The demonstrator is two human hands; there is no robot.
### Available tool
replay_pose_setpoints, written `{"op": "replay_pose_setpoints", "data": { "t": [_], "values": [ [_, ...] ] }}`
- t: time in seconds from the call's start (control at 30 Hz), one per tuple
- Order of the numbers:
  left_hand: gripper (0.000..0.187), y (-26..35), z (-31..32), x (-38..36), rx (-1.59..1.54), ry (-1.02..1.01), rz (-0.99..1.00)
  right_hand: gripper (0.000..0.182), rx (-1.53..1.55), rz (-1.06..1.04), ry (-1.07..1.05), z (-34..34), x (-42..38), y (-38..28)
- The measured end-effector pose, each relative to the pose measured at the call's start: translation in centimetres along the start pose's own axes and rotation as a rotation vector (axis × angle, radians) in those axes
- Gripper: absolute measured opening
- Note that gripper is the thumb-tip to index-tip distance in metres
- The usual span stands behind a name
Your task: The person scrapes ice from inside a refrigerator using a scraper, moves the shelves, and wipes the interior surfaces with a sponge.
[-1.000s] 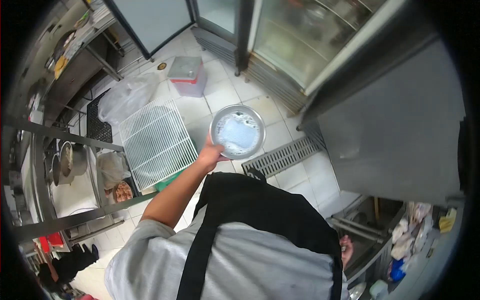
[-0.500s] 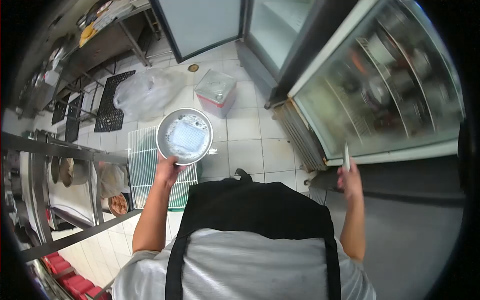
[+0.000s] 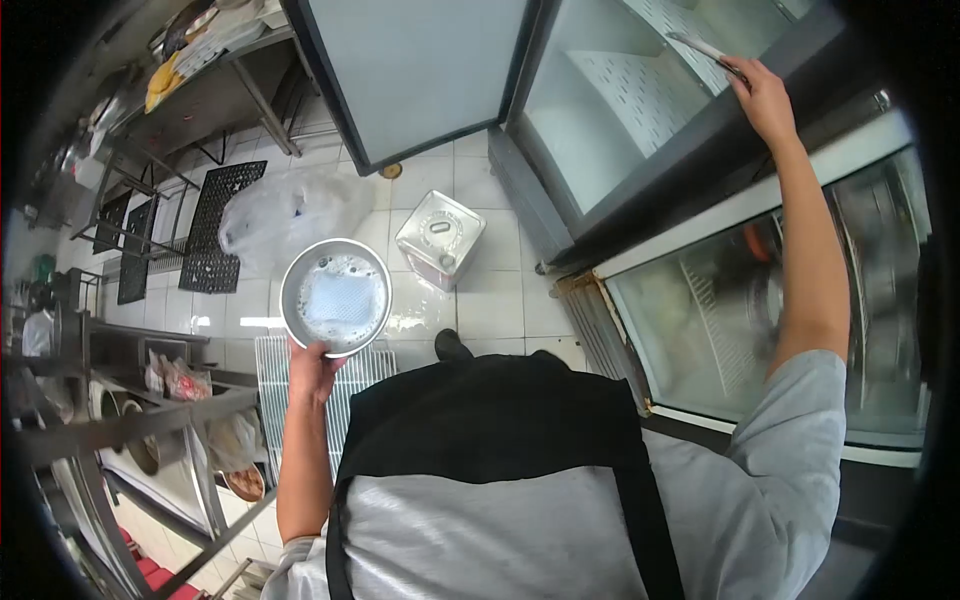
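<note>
My left hand grips the near rim of a round metal bowl, thumb over the edge. Inside it lies a light blue textured cloth amid soapy water with white suds. My right hand is raised at the far right, its fingers closed round a knife, a slim tool with a long pale blade pointing up and left. The blade is in front of the perforated shelves of an open upright fridge. The knife's grip is mostly hidden by my fingers.
A glass-fronted fridge stands right. A square metal tin and a plastic bag sit on the tiled floor. White wire racks lie below the bowl. Steel shelving stands left; the open fridge door is ahead.
My right hand has moved up and forward with the knife, from beside the glass-fronted fridge to the open one. The bowl has shifted slightly left and nearer in view. My body has stepped forward.
</note>
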State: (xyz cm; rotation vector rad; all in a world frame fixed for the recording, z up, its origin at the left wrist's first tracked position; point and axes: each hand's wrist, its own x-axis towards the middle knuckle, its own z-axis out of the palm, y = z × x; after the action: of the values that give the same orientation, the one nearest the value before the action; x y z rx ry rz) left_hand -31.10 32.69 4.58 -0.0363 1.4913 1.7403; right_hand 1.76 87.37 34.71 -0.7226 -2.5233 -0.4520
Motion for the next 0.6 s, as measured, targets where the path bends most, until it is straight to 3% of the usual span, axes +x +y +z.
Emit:
{"op": "replay_pose_setpoints", "data": {
  "t": [0.07,0.13,0.23,0.33,0.5,0.6],
  "values": [
    [0.071,2.1,2.1,2.2,-0.049,0.008,-0.030,0.023,-0.066,-0.160,0.068,1.4,1.0,1.1],
    [0.065,5.2,5.3,4.3,0.014,-0.046,0.041,0.024,-0.097,-0.161,0.032,1.8,1.8,1.4],
    [0.062,9.9,9.1,8.0,0.067,-0.181,-0.018,0.025,-0.090,-0.065,-0.083,1.5,2.3,1.9],
    [0.065,13.9,12.8,13.4,0.107,-0.350,-0.087,0.025,-0.153,-0.178,0.017,1.0,2.1,0.6],
    [0.053,19.7,21.2,19.5,0.232,-0.549,-0.073,0.022,-0.357,-0.071,-0.020,2.0,3.0,-0.6],
    [0.052,21.5,27.0,24.7,0.212,-0.559,-0.194,0.018,-0.493,0.009,-0.077,4.2,4.2,0.0]
  ]
}}
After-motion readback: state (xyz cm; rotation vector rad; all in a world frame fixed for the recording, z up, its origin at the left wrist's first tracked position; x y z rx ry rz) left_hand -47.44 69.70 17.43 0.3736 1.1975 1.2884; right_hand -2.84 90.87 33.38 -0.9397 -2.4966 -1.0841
